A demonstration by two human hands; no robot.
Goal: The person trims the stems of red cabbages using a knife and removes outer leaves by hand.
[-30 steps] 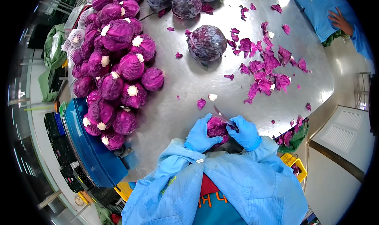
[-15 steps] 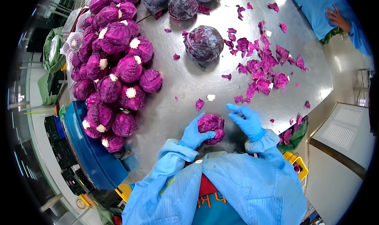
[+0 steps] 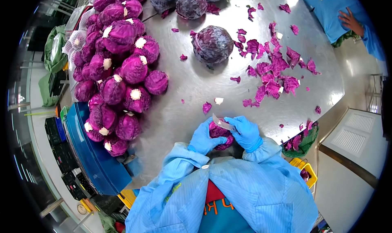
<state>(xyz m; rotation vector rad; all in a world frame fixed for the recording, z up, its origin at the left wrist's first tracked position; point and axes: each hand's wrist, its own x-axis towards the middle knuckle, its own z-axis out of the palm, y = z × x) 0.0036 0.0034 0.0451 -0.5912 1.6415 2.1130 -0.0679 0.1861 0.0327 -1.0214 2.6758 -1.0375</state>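
Observation:
Close to my body, my left hand (image 3: pixel 203 139), in a blue glove, is wrapped round the left side of a small purple red cabbage (image 3: pixel 223 146). My right hand (image 3: pixel 246 133), gloved in blue too, grips a knife (image 3: pixel 221 122) whose curved metal blade lies across the upper part of that cabbage. Whether the edge cuts in, I cannot tell. Beyond my hands a large, dark, untrimmed red cabbage (image 3: pixel 212 45) sits on the metal table (image 3: pixel 179 118). A white stem piece (image 3: pixel 219 100) and a purple leaf scrap (image 3: pixel 207 107) lie just ahead of my hands.
A big heap of trimmed red cabbages (image 3: pixel 118 82) covers the table's left side, above a blue bin (image 3: pixel 92 151). Leaf scraps (image 3: pixel 273 73) are scattered at right. Darker cabbages (image 3: pixel 191 6) stand at the far edge. Another person's hand (image 3: pixel 351 21) shows at upper right.
My right hand has moved left onto the cabbage, and the knife blade now shows over it. My left hand keeps its hold.

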